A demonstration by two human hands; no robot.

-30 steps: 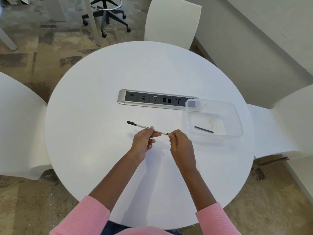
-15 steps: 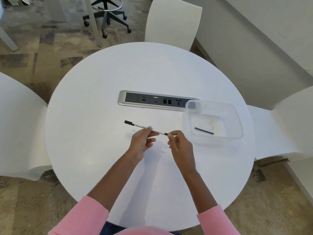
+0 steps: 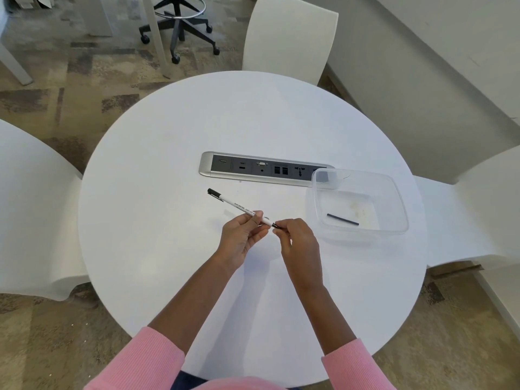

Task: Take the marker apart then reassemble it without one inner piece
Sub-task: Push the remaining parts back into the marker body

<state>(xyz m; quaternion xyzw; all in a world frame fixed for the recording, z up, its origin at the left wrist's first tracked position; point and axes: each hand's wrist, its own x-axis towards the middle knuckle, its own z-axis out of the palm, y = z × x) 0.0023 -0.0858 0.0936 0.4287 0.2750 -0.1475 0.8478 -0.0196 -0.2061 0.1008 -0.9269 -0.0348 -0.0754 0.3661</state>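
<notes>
We hold a nearly rebuilt marker (image 3: 236, 204) just above a round white tabletop (image 3: 168, 249).
Our left hand (image 3: 242, 237) grips it mid-length; our right hand (image 3: 299, 243) pinches the black end plug (image 3: 276, 226). In the last second only its capped tip rose slightly, so we judge the plug is being seated. The left-out inner piece (image 3: 342, 219) lies in a clear tub (image 3: 395, 198). White chairs (image 3: 289, 38), carpet around.

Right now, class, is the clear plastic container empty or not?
Not empty: the clear plastic container holds one thin black stick.
</notes>
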